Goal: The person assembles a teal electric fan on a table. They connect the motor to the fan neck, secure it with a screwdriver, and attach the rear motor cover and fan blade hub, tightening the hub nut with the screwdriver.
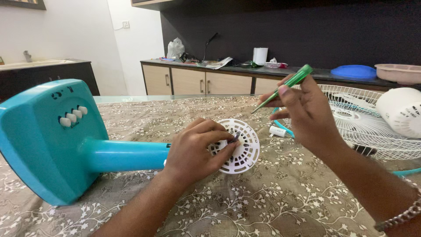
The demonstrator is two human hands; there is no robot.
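My left hand (195,149) rests on a round white slotted plastic cover (244,147) lying on the patterned tablecloth, its fingertips pinching a small dark part at the cover's middle. My right hand (302,109) is raised above and to the right of the cover and grips a green screwdriver (285,87), its tip pointing down-left toward the cover. A turquoise fan base (44,140) with white push buttons lies on its side at the left, its neck (127,155) running toward my left hand.
A white wire fan guard (372,127) and a white motor housing (401,112) lie at the right. A small white cylindrical part (277,131) sits behind the cover. A counter (245,70) with clutter, a blue lid and a pink tray stands against the dark back wall.
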